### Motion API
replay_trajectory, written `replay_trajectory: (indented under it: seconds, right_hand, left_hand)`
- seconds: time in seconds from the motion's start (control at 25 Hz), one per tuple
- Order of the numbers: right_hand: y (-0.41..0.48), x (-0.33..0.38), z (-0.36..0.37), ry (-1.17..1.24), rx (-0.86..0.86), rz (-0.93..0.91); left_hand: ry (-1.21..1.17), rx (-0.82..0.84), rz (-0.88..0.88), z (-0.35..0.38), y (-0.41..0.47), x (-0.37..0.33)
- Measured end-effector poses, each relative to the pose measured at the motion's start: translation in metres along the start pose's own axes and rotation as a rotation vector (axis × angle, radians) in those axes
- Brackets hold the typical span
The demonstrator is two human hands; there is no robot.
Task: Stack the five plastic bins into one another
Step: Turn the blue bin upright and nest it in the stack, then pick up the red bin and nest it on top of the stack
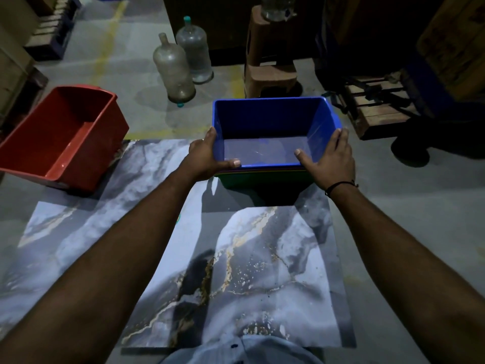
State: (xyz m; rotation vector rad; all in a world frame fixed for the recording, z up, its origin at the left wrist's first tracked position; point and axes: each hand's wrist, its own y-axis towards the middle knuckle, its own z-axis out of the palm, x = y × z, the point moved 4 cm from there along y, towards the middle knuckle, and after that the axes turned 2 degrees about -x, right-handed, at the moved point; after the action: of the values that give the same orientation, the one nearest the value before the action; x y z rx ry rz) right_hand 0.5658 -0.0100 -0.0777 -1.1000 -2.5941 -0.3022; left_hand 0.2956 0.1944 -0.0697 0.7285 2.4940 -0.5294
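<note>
Marbled sheets [252,271]: laid flat on the floor, nearest the wearer; landmark for all entries below.

Left hand [203,160]: at the far edge of the sheets, closed over the near-left corner of the blue bin, thumb inside the rim, fingers along the outer wall.

Right hand [332,160]: mirrors it on the near-right corner, thumb inside, grip closed on the same bin.

Blue bin [273,127]: top of the nested stack [259,177], whose purple and green rims show just beneath; it sits at the sheets' far edge.

Red bin [63,137]: at the sheets' far-left corner, tilted, apart from the stack, untouched.

Step in hand, judged: seating the blue bin. Next move calls for letting go, fetching the red bin, squaring it over the stack.

Bottles [174,69]: beyond the sheets, on the floor.
</note>
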Motion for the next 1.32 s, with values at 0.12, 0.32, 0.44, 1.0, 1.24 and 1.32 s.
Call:
replay_trajectory:
  seconds: [0.12, 0.32, 0.44, 1.0, 1.24, 1.32]
  right_hand:
    - [0.001, -0.004, 0.003, -0.024, -0.016, 0.001]
    - [-0.006, -0.001, 0.001, -0.036, 0.005, 0.065]
    - [-0.049, 0.019, 0.005, 0.007, -0.206, 0.094]
    - [-0.181, 0.256, 0.082, -0.070, -0.226, -0.385]
    - [-0.218, 0.306, 0.106, -0.064, -0.194, -0.472]
    - [-0.228, 0.312, 0.111, -0.064, -0.165, -0.507]
  left_hand:
    - [-0.004, -0.034, -0.004, 0.002, -0.007, -0.003]
    - [0.002, -0.147, 0.007, 0.011, -0.040, -0.008]
    - [0.054, -0.126, 0.059, 0.021, -0.075, 0.004]
    - [0.427, -0.386, 0.177, -0.103, -0.130, 0.195]
    - [0.447, -0.392, -0.104, -0.166, -0.135, 0.275]
    - [0.402, -0.290, -0.160, -0.171, -0.133, 0.298]
